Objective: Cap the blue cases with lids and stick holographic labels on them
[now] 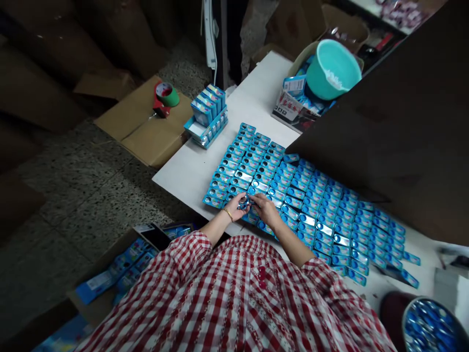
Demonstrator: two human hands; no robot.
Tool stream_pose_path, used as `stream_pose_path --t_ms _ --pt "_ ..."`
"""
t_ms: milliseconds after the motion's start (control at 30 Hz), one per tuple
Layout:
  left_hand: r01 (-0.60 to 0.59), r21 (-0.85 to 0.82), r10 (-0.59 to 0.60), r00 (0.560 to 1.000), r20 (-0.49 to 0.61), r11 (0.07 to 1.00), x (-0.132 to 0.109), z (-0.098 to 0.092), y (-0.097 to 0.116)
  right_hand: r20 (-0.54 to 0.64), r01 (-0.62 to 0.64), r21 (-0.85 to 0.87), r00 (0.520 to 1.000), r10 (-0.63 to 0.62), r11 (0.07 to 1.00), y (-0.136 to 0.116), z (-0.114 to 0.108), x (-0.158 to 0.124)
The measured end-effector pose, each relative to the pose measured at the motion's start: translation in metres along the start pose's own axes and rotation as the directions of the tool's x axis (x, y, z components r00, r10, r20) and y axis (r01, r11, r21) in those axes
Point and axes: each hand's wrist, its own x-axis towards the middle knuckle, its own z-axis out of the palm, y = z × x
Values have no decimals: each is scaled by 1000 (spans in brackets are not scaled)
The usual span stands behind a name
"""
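Observation:
Rows of small blue boxes lie flat on the white table, several with dark round openings and others with a blue round piece showing. Over the near left part of these rows, my left hand closes around a small shiny round piece, too small to name further. My right hand meets it from the right, its fingertips pinched at the piece's edge. Whether those fingers hold something of their own is hidden. A gold bracelet circles my left wrist.
A blue display tray with upright packs stands on the white table. Behind are a carton and a turquoise bucket. A tape dispenser rests on a cardboard box. A tub of blue pieces stands lower right.

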Motion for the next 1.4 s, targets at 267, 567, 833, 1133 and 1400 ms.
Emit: stream_pose_path --t_ms 267,567,833,1133,1400 --pt "-70 -48 71 997 29 996 -5 -1 30 -199 -397 -103 907 372 912 17 -50 49" --pt "-172 4 172 984 41 985 -8 -9 36 -104 -355 -747 898 428 562 -5 -37 127" --pt "-216 101 210 976 65 971 -4 0 42 -79 -400 -786 821 565 472 -7 -38 153" --pt "-143 228 137 990 42 963 12 12 45 291 305 -420 937 -192 855 -16 -35 87" --pt "-67 302 12 984 180 951 13 26 44 185 84 -308 982 -27 948 -8 -30 82"
